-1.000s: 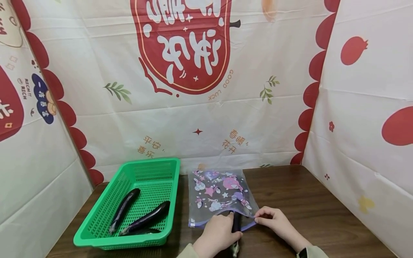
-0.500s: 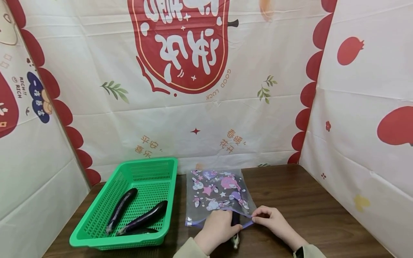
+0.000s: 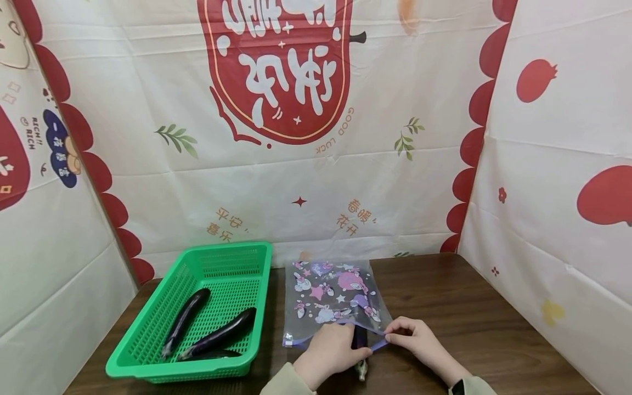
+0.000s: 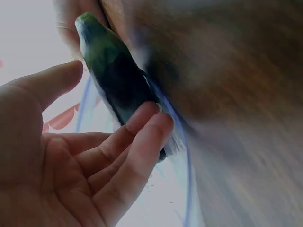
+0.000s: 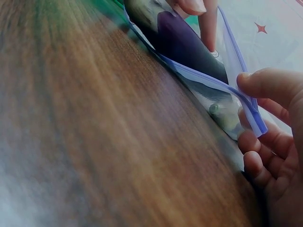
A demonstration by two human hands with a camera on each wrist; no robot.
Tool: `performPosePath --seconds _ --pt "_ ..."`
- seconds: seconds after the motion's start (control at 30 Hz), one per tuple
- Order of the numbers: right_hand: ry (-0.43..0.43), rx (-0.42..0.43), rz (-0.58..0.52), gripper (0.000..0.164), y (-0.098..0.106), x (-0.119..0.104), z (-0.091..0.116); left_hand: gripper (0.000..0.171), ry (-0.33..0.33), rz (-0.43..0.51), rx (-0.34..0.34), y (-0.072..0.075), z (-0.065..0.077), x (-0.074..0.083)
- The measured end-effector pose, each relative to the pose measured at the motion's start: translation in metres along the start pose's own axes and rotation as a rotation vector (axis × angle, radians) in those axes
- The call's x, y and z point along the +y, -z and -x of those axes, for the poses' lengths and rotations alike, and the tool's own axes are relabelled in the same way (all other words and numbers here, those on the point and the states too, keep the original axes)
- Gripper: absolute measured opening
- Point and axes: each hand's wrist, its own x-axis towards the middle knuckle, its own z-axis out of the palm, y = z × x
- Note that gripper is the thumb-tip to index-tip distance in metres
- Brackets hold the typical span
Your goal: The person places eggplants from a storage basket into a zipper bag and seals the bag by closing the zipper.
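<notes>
A clear zip bag [image 3: 326, 307] with purple edging and cartoon prints lies on the table, its mouth toward me. Partly inside that mouth is a dark purple eggplant [image 3: 361, 340], its stem end sticking out. My left hand [image 3: 331, 351] grips this eggplant, thumb on one side and fingers on the other, at the opening. At the mouth's right corner, my right hand [image 3: 419, 343] pinches the purple edge [image 5: 251, 111] between thumb and fingers. The right wrist view also shows a pale green, rounded end [image 5: 215, 109] through the plastic; what it belongs to is unclear.
Left of the bag stands a green plastic basket [image 3: 266, 291] holding two eggplants [image 3: 185, 321] in plain sight and a third dark one [image 3: 217, 354] partly hidden by the near wall. Brown wooden tabletop [image 3: 434, 291] extends to the right. Printed cloth [image 3: 316, 181] hangs behind.
My left hand's fingers have gone a little farther under the bag's upper edge, and the eggplant sits slightly deeper. The right hand keeps its pinch on the corner.
</notes>
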Motion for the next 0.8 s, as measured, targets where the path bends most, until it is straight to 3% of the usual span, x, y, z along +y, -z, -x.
performPosePath --seconds 0.33,0.57,0.8 --pt "0.042 0.008 0.003 0.005 -0.001 0.001 -0.002 0.063 -0.113 -0.032 -0.061 0.007 0.019 0.001" --pt "0.064 -0.001 -0.004 0.005 0.001 0.003 -0.002 0.072 -0.119 -0.017 -0.161 0.006 0.025 0.003" --pt "0.039 -0.021 -0.002 0.004 0.003 0.008 -0.004 0.071 -0.146 -0.066 -0.099 0.001 0.025 0.001"
